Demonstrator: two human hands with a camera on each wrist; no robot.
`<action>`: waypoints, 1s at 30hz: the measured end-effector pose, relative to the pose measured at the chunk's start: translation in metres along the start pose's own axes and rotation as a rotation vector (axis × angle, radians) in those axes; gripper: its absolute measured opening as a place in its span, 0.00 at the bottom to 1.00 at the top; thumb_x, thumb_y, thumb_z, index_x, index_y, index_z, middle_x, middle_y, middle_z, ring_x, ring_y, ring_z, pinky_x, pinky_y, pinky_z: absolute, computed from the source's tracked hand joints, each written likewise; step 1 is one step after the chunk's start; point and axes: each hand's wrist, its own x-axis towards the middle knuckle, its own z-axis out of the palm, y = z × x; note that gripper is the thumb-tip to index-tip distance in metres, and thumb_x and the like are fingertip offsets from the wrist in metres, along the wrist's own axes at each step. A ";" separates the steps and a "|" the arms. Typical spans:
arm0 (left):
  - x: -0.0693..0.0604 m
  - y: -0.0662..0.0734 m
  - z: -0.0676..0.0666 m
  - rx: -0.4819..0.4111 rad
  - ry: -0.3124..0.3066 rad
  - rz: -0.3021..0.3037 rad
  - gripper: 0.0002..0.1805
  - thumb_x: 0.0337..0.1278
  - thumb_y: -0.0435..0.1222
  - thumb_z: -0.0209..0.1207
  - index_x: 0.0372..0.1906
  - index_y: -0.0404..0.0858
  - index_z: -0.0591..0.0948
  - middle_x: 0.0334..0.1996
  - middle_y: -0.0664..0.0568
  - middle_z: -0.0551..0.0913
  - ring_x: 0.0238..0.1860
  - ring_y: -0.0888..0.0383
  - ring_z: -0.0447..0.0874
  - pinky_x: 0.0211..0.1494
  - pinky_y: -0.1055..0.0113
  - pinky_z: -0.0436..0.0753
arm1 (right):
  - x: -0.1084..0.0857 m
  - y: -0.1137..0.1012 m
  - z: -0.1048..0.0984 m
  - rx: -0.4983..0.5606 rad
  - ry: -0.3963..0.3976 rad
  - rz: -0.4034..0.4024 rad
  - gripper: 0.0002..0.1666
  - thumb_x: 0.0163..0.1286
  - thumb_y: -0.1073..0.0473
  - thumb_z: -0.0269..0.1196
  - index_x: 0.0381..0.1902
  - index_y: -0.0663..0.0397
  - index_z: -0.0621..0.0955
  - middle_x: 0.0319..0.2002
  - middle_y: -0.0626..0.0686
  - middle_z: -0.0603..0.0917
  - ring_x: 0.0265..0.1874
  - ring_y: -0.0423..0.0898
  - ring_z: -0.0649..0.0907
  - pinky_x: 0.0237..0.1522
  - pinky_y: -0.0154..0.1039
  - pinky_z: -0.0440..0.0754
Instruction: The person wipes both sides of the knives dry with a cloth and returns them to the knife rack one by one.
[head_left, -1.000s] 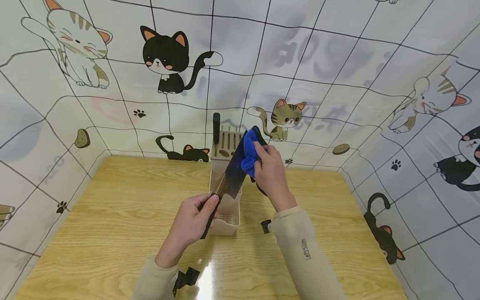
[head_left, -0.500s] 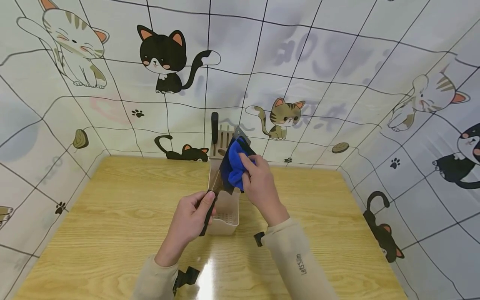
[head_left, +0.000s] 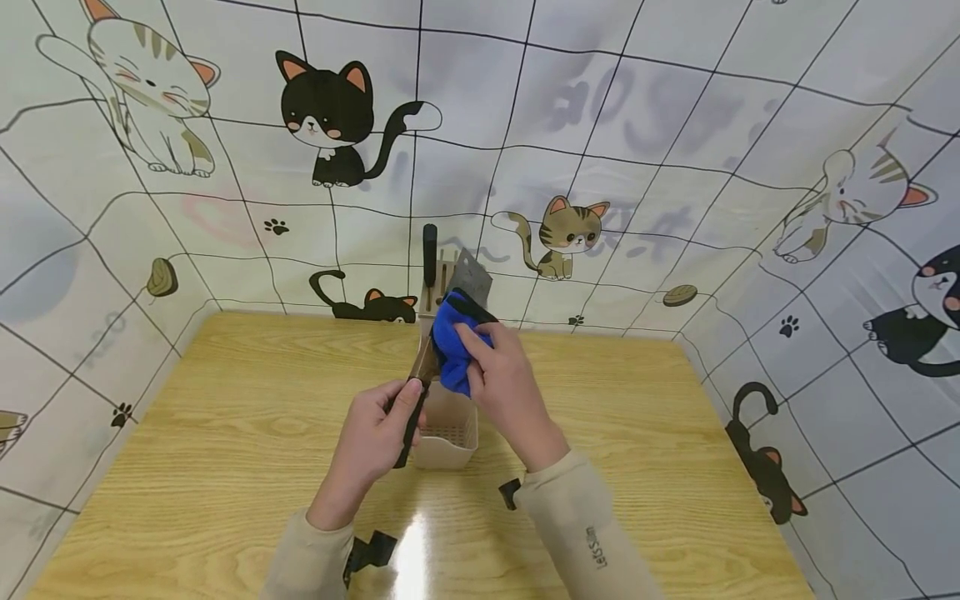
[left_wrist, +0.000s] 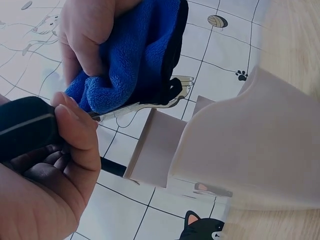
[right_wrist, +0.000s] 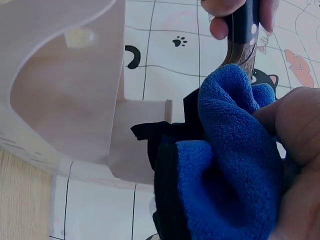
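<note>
My left hand [head_left: 377, 429] grips the black handle of a cleaver [head_left: 472, 279], whose broad grey blade points up and away. A blue cloth with a black edge [head_left: 453, 346] is pinched in my right hand [head_left: 510, 383] and lies over the blade's lower part, near the handle. Only the blade's far end shows past the cloth. In the left wrist view the cloth [left_wrist: 125, 60] bunches under the right fingers. The right wrist view shows the folded cloth [right_wrist: 235, 150] close up, with the cleaver's handle [right_wrist: 243, 25] held by left fingers above it.
Behind the hands a beige knife holder [head_left: 447, 452] stands on the wooden table [head_left: 247, 433]. A black-handled knife [head_left: 430, 254] sits upright in its slotted top. Cat-printed sheeting [head_left: 637, 167] walls the table at the back and sides.
My right hand has slid the cloth down the blade toward the handle, leftward and nearer to me, baring the blade's far end. The left hand keeps its grip, almost still.
</note>
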 end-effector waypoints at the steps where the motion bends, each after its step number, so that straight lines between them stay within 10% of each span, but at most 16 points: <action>1: 0.000 0.000 -0.001 -0.002 0.000 -0.001 0.24 0.82 0.42 0.50 0.27 0.31 0.80 0.19 0.48 0.79 0.17 0.48 0.80 0.21 0.66 0.75 | 0.000 -0.001 0.001 -0.004 -0.001 -0.006 0.25 0.69 0.74 0.59 0.63 0.62 0.83 0.51 0.67 0.81 0.50 0.62 0.80 0.51 0.53 0.84; 30: -0.003 0.002 -0.008 0.008 -0.104 -0.036 0.22 0.82 0.41 0.50 0.29 0.32 0.80 0.22 0.39 0.78 0.19 0.51 0.78 0.25 0.66 0.76 | 0.007 0.013 -0.001 -0.015 0.028 -0.002 0.25 0.68 0.75 0.59 0.62 0.62 0.83 0.51 0.68 0.80 0.50 0.65 0.81 0.52 0.56 0.84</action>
